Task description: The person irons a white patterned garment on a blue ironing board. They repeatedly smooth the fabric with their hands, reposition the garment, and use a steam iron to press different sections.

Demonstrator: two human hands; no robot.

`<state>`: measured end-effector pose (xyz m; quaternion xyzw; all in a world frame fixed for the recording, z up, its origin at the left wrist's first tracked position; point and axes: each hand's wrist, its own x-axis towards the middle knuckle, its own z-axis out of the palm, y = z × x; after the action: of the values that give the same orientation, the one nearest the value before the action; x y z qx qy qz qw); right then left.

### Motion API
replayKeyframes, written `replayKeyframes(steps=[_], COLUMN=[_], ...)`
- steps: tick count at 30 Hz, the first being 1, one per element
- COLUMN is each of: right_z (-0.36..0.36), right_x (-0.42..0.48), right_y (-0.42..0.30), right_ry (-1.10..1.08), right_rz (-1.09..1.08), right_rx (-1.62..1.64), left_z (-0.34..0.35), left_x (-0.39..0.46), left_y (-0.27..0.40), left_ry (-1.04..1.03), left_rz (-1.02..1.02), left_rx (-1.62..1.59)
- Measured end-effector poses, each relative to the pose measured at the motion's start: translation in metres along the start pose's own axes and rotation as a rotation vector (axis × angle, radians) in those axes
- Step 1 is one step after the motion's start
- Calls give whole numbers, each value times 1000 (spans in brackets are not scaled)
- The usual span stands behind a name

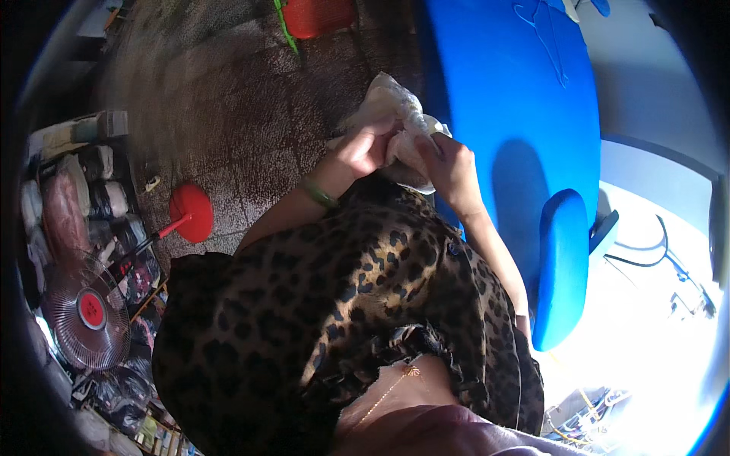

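A crumpled piece of thin white fabric point(393, 102) is held up in front of my body, just left of a blue padded ironing table point(547, 102). My left hand point(365, 148), with a green bangle on the wrist, grips its near left part. On the other side, my right hand point(453, 168) pinches the fabric between thumb and fingers. Folds hide some of the fingertips, and the lower edge of the cloth hangs towards my leopard-print garment point(365, 268).
A blue padded sleeve board point(562, 268) stands out beside the table. A wire hanger point(550, 43) lies on the table's far part. To the left are a floor fan point(88, 310) with a red base point(192, 212) and several plastic-wrapped bundles point(65, 196). A red object point(319, 17) is ahead.
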<state>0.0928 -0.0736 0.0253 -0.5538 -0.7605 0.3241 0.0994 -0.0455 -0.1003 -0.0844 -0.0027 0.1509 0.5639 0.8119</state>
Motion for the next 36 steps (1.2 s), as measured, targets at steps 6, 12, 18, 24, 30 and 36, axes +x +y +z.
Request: replayKeyframes(steps=[6, 12, 18, 24, 30, 36], right_z=[-10, -16, -23, -22, -12, 2], right_x=[-9, -19, -22, -23, -25, -34], right_y=[-1, 14, 11, 19, 23, 18], right_ry=[-1, -20, -49, 21, 19, 62], right_rz=[-3, 92, 203, 263, 154, 108], right_rx=[84, 281, 540, 544, 250, -99], left_z=[29, 48, 45, 44, 26, 20], left_x=[-4, -4, -3, -9, -11, -9], left_y=[17, 8, -1, -5, -13, -20], left_ry=[99, 147, 190, 20, 52, 83], left_rz=[134, 519, 477, 245, 73, 135], left_rx=[147, 627, 722, 887, 914, 1383])
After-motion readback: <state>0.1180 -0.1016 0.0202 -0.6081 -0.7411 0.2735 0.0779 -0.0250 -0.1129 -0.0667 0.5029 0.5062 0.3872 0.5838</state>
